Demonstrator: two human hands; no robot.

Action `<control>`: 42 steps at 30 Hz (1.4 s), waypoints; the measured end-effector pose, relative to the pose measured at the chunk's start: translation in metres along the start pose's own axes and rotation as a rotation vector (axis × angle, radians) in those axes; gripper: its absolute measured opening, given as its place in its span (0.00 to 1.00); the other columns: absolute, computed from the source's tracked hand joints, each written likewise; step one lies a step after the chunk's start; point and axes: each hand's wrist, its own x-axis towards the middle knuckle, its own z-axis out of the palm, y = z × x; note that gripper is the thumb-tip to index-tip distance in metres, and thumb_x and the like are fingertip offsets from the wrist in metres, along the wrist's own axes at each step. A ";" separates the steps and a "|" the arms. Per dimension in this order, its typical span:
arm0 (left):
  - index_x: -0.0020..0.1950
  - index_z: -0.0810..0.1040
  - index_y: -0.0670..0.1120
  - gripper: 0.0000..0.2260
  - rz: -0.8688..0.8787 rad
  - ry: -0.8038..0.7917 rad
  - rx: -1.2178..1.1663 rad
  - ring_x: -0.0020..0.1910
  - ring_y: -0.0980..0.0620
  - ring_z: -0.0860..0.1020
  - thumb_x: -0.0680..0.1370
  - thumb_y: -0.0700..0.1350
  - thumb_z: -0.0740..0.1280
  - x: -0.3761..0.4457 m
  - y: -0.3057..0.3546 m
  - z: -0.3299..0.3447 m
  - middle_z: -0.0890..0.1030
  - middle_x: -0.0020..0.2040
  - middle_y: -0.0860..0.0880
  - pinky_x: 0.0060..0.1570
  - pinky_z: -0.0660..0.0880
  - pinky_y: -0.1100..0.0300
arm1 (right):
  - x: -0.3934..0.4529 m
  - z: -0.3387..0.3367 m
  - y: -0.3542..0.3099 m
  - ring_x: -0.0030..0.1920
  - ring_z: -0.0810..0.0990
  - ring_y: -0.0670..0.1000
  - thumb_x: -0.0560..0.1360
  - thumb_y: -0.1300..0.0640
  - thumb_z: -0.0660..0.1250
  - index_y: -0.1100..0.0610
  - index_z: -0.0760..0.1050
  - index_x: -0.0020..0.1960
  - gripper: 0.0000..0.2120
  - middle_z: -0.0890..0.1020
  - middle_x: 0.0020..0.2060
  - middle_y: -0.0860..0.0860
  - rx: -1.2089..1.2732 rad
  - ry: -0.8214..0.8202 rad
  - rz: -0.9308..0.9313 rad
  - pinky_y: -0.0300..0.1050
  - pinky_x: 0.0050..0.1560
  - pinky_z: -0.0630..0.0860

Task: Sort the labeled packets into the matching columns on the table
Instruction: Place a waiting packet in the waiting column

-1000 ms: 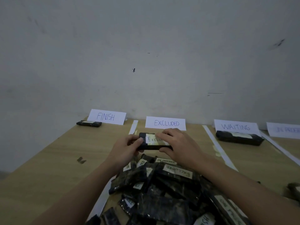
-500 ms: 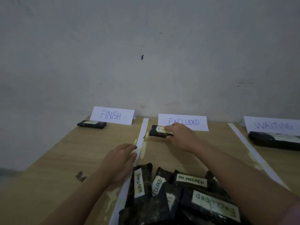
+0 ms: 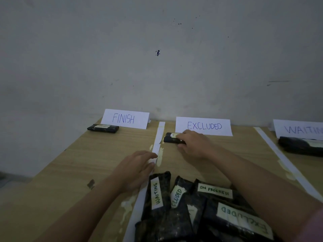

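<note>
A black packet [image 3: 170, 139] with a pale label lies flat on the wooden table [image 3: 104, 158] just in front of the EXCLUDED sign [image 3: 203, 126]. My right hand [image 3: 194, 144] rests on its right end, fingers curled over it. My left hand [image 3: 138, 167] hovers flat over the white divider strip [image 3: 158, 140], fingers apart and holding nothing. A heap of black labelled packets [image 3: 192, 210] lies near me, with labels reading WAITING, ON PROGRESS and EXCLUDED.
A FINISH sign [image 3: 125, 118] stands at the back left with one black packet [image 3: 103, 128] before it. A WAITING sign [image 3: 298, 129] at the right has black packets [image 3: 300, 145] in front. Another white strip [image 3: 286, 161] divides those columns. A grey wall rises behind.
My right hand carried the packet forward from above the heap and set it down before the EXCLUDED sign. My left hand let go and dropped back over the divider strip.
</note>
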 end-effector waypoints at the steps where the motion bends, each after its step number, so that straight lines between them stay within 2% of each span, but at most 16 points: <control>1: 0.67 0.69 0.49 0.16 -0.002 -0.027 -0.012 0.64 0.54 0.69 0.81 0.49 0.55 -0.002 0.002 -0.001 0.73 0.66 0.51 0.63 0.67 0.59 | -0.007 -0.004 -0.003 0.56 0.73 0.55 0.78 0.52 0.57 0.54 0.71 0.62 0.15 0.73 0.57 0.54 0.001 -0.017 -0.032 0.50 0.51 0.71; 5: 0.69 0.69 0.48 0.18 -0.014 -0.146 -0.037 0.65 0.52 0.69 0.80 0.50 0.56 -0.012 0.016 -0.001 0.73 0.66 0.48 0.61 0.65 0.59 | -0.039 -0.014 -0.015 0.62 0.70 0.54 0.79 0.50 0.57 0.54 0.70 0.64 0.16 0.74 0.61 0.53 -0.018 -0.102 -0.138 0.49 0.60 0.69; 8: 0.70 0.67 0.45 0.20 -0.013 -0.228 0.007 0.64 0.48 0.69 0.79 0.50 0.59 -0.016 0.022 0.001 0.73 0.66 0.44 0.63 0.66 0.55 | -0.060 -0.019 -0.020 0.60 0.72 0.52 0.78 0.50 0.59 0.54 0.72 0.63 0.15 0.76 0.59 0.52 0.023 -0.095 -0.184 0.48 0.59 0.70; 10: 0.66 0.72 0.44 0.18 -0.011 -0.213 -0.017 0.59 0.46 0.73 0.78 0.50 0.61 -0.018 0.025 0.001 0.77 0.61 0.43 0.60 0.70 0.52 | -0.071 -0.021 -0.022 0.57 0.75 0.51 0.77 0.51 0.60 0.54 0.74 0.60 0.14 0.79 0.57 0.52 0.091 -0.094 -0.199 0.48 0.58 0.72; 12: 0.60 0.77 0.43 0.15 -0.013 -0.163 -0.094 0.53 0.47 0.76 0.77 0.49 0.63 -0.020 0.029 -0.002 0.80 0.55 0.44 0.54 0.73 0.53 | -0.080 -0.024 -0.026 0.54 0.77 0.49 0.77 0.53 0.61 0.55 0.76 0.59 0.12 0.80 0.55 0.52 0.172 -0.078 -0.209 0.45 0.57 0.72; 16: 0.57 0.77 0.44 0.12 -0.068 0.064 -0.333 0.51 0.52 0.74 0.74 0.41 0.68 -0.020 0.040 -0.016 0.76 0.53 0.47 0.46 0.70 0.67 | -0.094 -0.032 -0.041 0.49 0.78 0.46 0.76 0.53 0.64 0.54 0.77 0.58 0.12 0.82 0.50 0.50 0.416 0.000 -0.175 0.38 0.50 0.71; 19: 0.52 0.76 0.47 0.10 -0.089 0.286 -0.520 0.50 0.51 0.76 0.73 0.37 0.68 -0.018 0.052 -0.032 0.77 0.52 0.46 0.44 0.73 0.66 | -0.099 -0.034 -0.053 0.46 0.81 0.48 0.73 0.51 0.68 0.54 0.73 0.61 0.18 0.81 0.48 0.50 0.698 -0.007 -0.076 0.43 0.46 0.76; 21: 0.51 0.76 0.47 0.10 -0.099 0.417 -0.576 0.48 0.52 0.76 0.73 0.35 0.68 -0.017 0.062 -0.042 0.77 0.50 0.47 0.42 0.73 0.68 | -0.101 -0.038 -0.059 0.45 0.80 0.49 0.70 0.52 0.71 0.56 0.73 0.60 0.20 0.80 0.49 0.49 0.812 0.073 -0.030 0.42 0.43 0.75; 24: 0.49 0.74 0.46 0.09 -0.133 0.556 -0.823 0.45 0.49 0.77 0.74 0.34 0.67 -0.021 0.076 -0.053 0.76 0.46 0.51 0.44 0.78 0.59 | -0.107 -0.052 -0.061 0.45 0.78 0.47 0.69 0.56 0.73 0.54 0.77 0.52 0.13 0.81 0.46 0.49 0.884 0.226 0.025 0.39 0.46 0.73; 26: 0.50 0.72 0.45 0.08 -0.196 0.620 -1.055 0.46 0.48 0.79 0.75 0.35 0.66 -0.025 0.083 -0.057 0.76 0.50 0.48 0.44 0.80 0.56 | -0.113 -0.062 -0.058 0.44 0.79 0.47 0.70 0.57 0.72 0.50 0.77 0.45 0.06 0.82 0.42 0.48 0.986 0.236 0.053 0.38 0.44 0.73; 28: 0.51 0.71 0.44 0.08 -0.240 0.646 -1.241 0.44 0.51 0.79 0.75 0.35 0.65 -0.029 0.089 -0.060 0.76 0.52 0.46 0.41 0.81 0.60 | -0.119 -0.070 -0.055 0.43 0.80 0.47 0.72 0.59 0.70 0.51 0.76 0.43 0.04 0.82 0.42 0.50 1.131 0.224 0.099 0.40 0.42 0.74; 31: 0.52 0.70 0.43 0.07 -0.262 0.631 -1.372 0.41 0.53 0.79 0.76 0.35 0.64 -0.037 0.096 -0.063 0.77 0.47 0.47 0.37 0.80 0.62 | -0.130 -0.084 -0.049 0.40 0.82 0.52 0.75 0.64 0.66 0.58 0.75 0.45 0.02 0.81 0.42 0.54 1.432 0.217 0.149 0.47 0.44 0.79; 33: 0.55 0.70 0.40 0.09 -0.279 0.630 -1.399 0.41 0.53 0.79 0.76 0.35 0.65 -0.041 0.099 -0.062 0.77 0.47 0.46 0.36 0.80 0.62 | -0.139 -0.093 -0.044 0.40 0.83 0.55 0.75 0.64 0.66 0.60 0.75 0.46 0.02 0.81 0.41 0.55 1.530 0.189 0.137 0.53 0.47 0.80; 36: 0.50 0.71 0.42 0.06 -0.305 0.631 -1.431 0.41 0.52 0.79 0.75 0.35 0.65 -0.046 0.106 -0.060 0.77 0.46 0.46 0.40 0.81 0.59 | -0.149 -0.098 -0.040 0.43 0.83 0.56 0.73 0.63 0.67 0.59 0.75 0.50 0.06 0.80 0.44 0.55 1.497 0.160 0.123 0.55 0.47 0.80; 39: 0.50 0.72 0.42 0.06 -0.273 0.564 -1.401 0.42 0.51 0.79 0.76 0.34 0.64 -0.050 0.114 -0.057 0.78 0.47 0.45 0.45 0.79 0.56 | -0.157 -0.096 -0.041 0.47 0.81 0.52 0.72 0.60 0.70 0.55 0.74 0.57 0.14 0.79 0.50 0.52 1.278 0.210 0.099 0.50 0.46 0.81; 42: 0.54 0.73 0.42 0.09 -0.206 0.495 -1.357 0.42 0.52 0.79 0.75 0.34 0.65 -0.051 0.122 -0.054 0.79 0.47 0.46 0.39 0.80 0.59 | -0.167 -0.097 -0.046 0.47 0.80 0.49 0.71 0.57 0.71 0.51 0.76 0.56 0.14 0.80 0.49 0.49 1.094 0.214 0.026 0.41 0.40 0.77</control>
